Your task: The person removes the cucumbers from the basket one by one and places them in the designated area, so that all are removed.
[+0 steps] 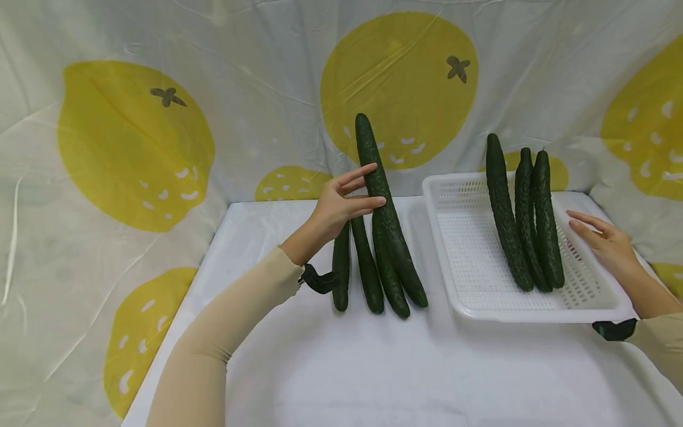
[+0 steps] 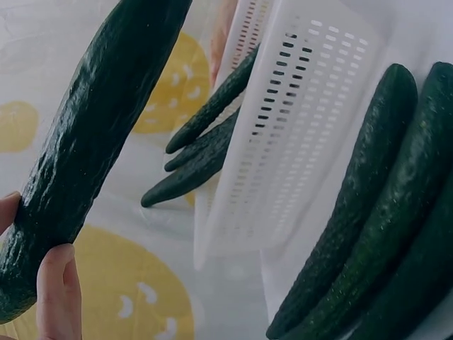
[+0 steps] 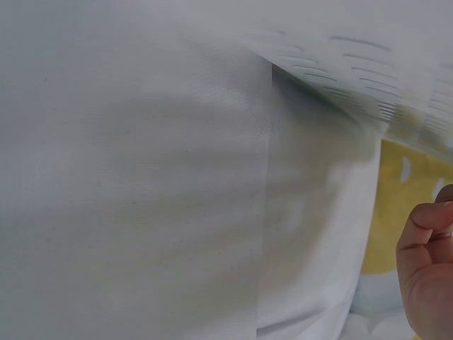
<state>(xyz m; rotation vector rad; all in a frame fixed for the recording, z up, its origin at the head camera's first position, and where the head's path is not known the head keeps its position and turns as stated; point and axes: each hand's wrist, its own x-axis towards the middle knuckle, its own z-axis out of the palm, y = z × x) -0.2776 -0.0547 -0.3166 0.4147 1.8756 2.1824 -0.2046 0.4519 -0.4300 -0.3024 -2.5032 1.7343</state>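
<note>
My left hand (image 1: pixel 341 201) pinches a long dark green cucumber (image 1: pixel 381 178) between thumb and fingers. The cucumber is tilted, its upper end raised against the backdrop. In the left wrist view, the held cucumber (image 2: pixel 99 120) runs diagonally at the left, with a fingertip (image 2: pixel 59 283) on its side. Three more cucumbers (image 1: pixel 366 267) lie side by side beneath it, partly hidden by my hand. My right hand (image 1: pixel 608 246) is at the right side of a white perforated basket (image 1: pixel 453 296), fingers loosely extended; whether they touch it I cannot tell.
Inside the basket, three cucumbers (image 1: pixel 525 231) lean together on the right, their tips past the far rim. A white cloth (image 1: pixel 373 373) covers the table. Behind hangs a pale curtain (image 1: pixel 267 89) printed with yellow lemons.
</note>
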